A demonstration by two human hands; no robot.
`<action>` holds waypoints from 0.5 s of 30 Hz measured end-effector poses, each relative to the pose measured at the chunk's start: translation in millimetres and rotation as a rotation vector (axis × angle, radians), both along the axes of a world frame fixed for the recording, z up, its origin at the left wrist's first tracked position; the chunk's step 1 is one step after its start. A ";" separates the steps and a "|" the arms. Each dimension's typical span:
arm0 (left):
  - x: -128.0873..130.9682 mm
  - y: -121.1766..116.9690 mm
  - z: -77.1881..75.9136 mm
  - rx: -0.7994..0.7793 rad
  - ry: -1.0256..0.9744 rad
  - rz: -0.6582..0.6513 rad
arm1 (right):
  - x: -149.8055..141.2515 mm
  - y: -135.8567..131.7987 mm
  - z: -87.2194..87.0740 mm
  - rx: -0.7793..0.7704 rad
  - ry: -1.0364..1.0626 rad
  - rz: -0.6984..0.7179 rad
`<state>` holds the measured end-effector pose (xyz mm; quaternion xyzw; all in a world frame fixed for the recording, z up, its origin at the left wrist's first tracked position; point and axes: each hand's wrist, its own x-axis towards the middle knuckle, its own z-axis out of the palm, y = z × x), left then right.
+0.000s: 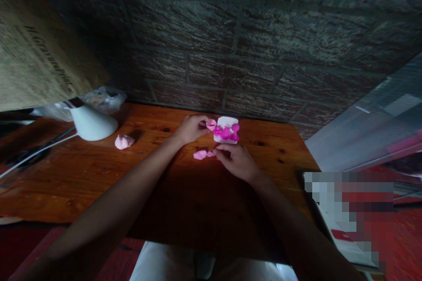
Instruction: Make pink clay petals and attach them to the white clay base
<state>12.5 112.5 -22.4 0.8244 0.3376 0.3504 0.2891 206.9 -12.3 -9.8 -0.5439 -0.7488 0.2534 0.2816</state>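
My left hand (194, 128) is closed, thumb and fingers pinching a light pink lump of modelling clay (211, 124). Just to its right, a small white tray or card (227, 121) lies on the table, with several magenta shaped pieces (226, 133) on it. My right hand (238, 160) is in front of the white piece, its fingertips pinched together at a small pink bit of clay (210, 153). A larger pink clay piece (199, 155) lies beside that bit, on the left. Farther left, a pale pink lump (124, 141) rests on the wood.
A lamp with a white base (94, 124) and printed paper shade (42, 52) stands at the left, its cable crossing the table. Behind it lies a clear plastic bag (104, 99). A brick-patterned wall (211, 44) borders the wooden table (158, 175); a translucent panel (369, 114) is at right.
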 end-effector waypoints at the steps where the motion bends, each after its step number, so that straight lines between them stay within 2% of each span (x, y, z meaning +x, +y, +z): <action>1: -0.8 0.4 0.2 0.002 0.000 -0.006 | 0.1 -0.1 0.4 0.001 -0.003 0.000; 8: -4.0 0.1 1.9 0.036 0.064 0.052 | 0.2 -1.0 1.8 -0.013 0.003 -0.002; 15: -1.6 -3.5 4.6 0.157 0.176 0.025 | 0.8 -0.3 0.2 0.002 0.000 0.010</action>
